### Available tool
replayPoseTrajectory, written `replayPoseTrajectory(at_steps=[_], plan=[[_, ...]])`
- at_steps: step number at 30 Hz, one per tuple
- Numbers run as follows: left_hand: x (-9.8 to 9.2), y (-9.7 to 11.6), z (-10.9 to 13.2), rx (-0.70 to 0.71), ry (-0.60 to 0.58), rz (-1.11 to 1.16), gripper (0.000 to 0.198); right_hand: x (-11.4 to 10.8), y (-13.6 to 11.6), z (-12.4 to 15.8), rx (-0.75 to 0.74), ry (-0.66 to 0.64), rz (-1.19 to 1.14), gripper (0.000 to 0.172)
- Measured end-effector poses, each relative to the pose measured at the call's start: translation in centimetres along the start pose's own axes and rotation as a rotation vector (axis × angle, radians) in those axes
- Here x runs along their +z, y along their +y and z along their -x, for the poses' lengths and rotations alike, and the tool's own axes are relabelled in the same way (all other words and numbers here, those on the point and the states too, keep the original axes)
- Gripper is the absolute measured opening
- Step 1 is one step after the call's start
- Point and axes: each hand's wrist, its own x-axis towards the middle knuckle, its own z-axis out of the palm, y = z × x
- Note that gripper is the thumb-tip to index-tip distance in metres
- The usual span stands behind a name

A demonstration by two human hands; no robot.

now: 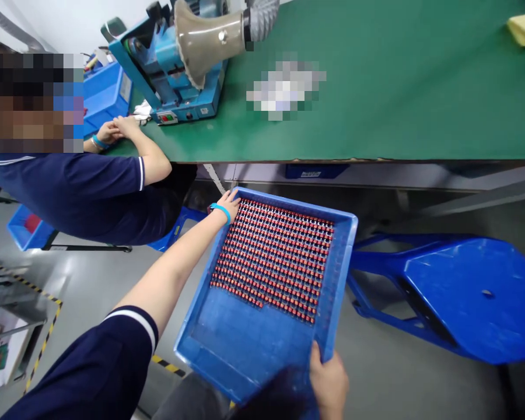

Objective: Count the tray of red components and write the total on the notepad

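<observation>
I hold a shallow blue plastic tray (245, 338) in front of me, below the edge of a green workbench. Rows of several small red and black parts (275, 256) fill its far half. My left hand (228, 205), with a blue wristband, grips the tray's far left corner. My right hand (328, 382) grips the near right rim, with the thumb on top of it. The tray tilts, its near end bare.
The green workbench (376, 87) runs across the top, carrying a blue machine (175, 76) with a beige funnel. A co-worker in a dark blue shirt (83, 192) sits at left, both hands on the bench edge. A blue plastic stool (464, 291) stands at right. Blue bins sit at left.
</observation>
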Motion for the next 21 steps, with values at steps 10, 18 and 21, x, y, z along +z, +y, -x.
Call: replayPoseTrajectory(at_steps=[10, 18, 21], plan=[[-1.7, -2.0, -0.3, 0.219, -0.001, -0.099, 0.022, -0.5, -0.4, 0.0, -0.001, -0.010, 0.070, 0.045], [0.1, -2.0, 1.5, 0.353, -0.001, -0.104, 0.028, 0.1, 0.3, -1.0, 0.012, -0.038, 0.092, 0.045], [0.8, -1.8, 1.4, 0.343, 0.010, -0.106, 0.029, 0.4, 0.9, -1.4, -0.016, -0.050, 0.056, 0.044]])
